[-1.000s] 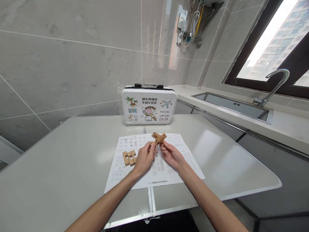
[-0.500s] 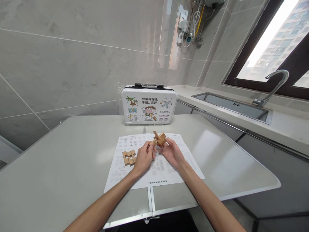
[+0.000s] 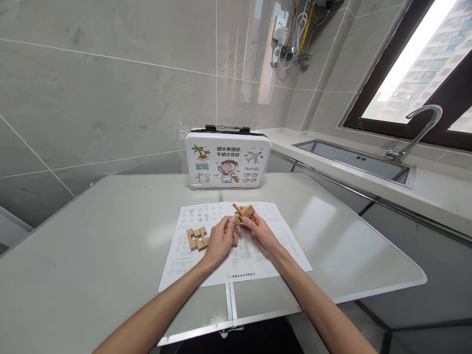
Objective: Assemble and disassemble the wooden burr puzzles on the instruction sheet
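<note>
Both hands hold a wooden interlocking puzzle point(image 3: 246, 212), made of crossed notched bars, just above a printed sheet point(image 3: 221, 275). My left hand point(image 3: 220, 239) is closed on the bar at its left side. From the right, my right hand point(image 3: 262, 232) grips it with the thumb laid across the near face; its other fingers are partly hidden behind. Several loose notched wooden puzzle pieces point(image 3: 197, 239) lie together on the sheet, left of my left hand. Small line diagrams and text cover the paper.
A white cartoon-printed case point(image 3: 228, 160) in clear plastic stands at the back of the grey folding table point(image 3: 121, 231). To the right are a counter with a sink point(image 3: 354, 160) and a faucet point(image 3: 424, 130). A metal-edged seam runs down the table's middle.
My right hand has closed round the puzzle, its thumb now pressed over the near side. The puzzle has turned slightly. The left hand keeps its hold.
</note>
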The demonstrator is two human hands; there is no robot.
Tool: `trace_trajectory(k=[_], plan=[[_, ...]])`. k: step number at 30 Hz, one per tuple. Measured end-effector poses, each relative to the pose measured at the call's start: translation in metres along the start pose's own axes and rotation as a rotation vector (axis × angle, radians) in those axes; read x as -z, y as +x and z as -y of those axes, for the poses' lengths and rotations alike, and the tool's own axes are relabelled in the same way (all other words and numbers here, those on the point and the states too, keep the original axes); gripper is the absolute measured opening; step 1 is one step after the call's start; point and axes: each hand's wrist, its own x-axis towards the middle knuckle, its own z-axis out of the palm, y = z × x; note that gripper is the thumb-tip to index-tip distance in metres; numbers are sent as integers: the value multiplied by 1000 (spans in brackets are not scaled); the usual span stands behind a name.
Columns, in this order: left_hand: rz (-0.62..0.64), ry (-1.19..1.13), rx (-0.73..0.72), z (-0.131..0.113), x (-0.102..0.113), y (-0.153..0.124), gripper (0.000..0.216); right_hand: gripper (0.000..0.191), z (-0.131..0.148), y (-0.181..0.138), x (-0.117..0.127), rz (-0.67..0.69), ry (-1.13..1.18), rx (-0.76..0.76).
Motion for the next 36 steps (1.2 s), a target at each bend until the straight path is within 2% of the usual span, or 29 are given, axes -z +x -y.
trace_trajectory(k=[10,14,18,23,26,27,31,34,36], plan=[[-73,20,12,3,-6,-4,46,51,-4,-2,-8,-1,23,25],[-28,41,14,7,-6,-4,48,39,-3,-3,-6,6,0,18],[19,16,20,10,-8,-5,48,39,-3,1,2,27,14,-16],[27,112,-1,10,-11,-10,53,43,7,20,21,-84,-43,-37],[11,290,-114,5,-8,-11,45,53,20,34,40,-190,-212,17],[17,352,-179,2,-4,-10,39,57,25,37,48,-234,-323,28],[56,592,-453,-7,21,-8,23,59,41,42,77,-366,-531,-1],[52,758,-507,-5,51,-10,32,59,47,41,96,-423,-619,-20],[27,832,-472,1,72,-14,45,61,49,41,106,-453,-672,-37]])
